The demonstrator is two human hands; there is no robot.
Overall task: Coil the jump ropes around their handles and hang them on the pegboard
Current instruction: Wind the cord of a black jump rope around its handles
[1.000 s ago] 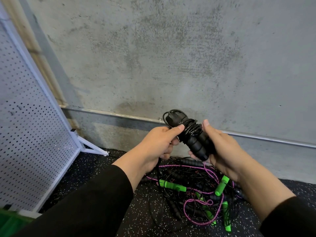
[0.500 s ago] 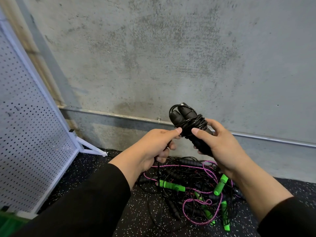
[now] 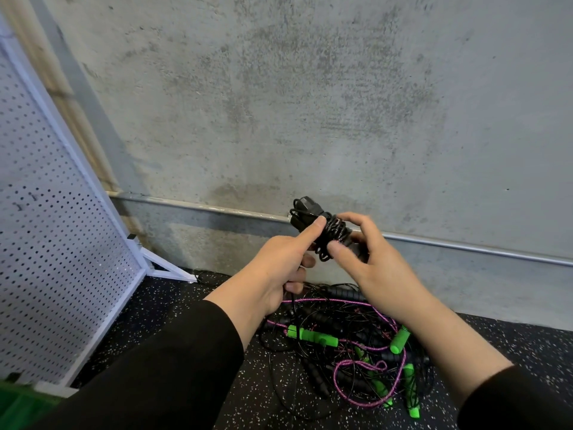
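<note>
Both hands hold a black jump rope (image 3: 322, 226) in front of the concrete wall, its cord wound in a thick bundle around the two black handles. My left hand (image 3: 279, 265) presses its thumb on the handle tops and curls its lower fingers around a loose length of black cord. My right hand (image 3: 369, 262) grips the handles' lower end, thumb and fingers around the coil. Below lies a tangled pile of ropes (image 3: 347, 346) with black, pink and green parts. The white pegboard (image 3: 52, 243) leans at the left.
The pile sits on a black speckled rubber floor (image 3: 248, 395). A metal rail (image 3: 465, 248) runs along the wall's base. The pegboard's white foot (image 3: 169, 270) juts out on the floor. Something green (image 3: 18, 408) shows at the bottom left corner.
The coiled bundle has tilted from nearly upright to more sideways. My right hand's fingers moved over the coil, and my left thumb shifted up onto the handle tops.
</note>
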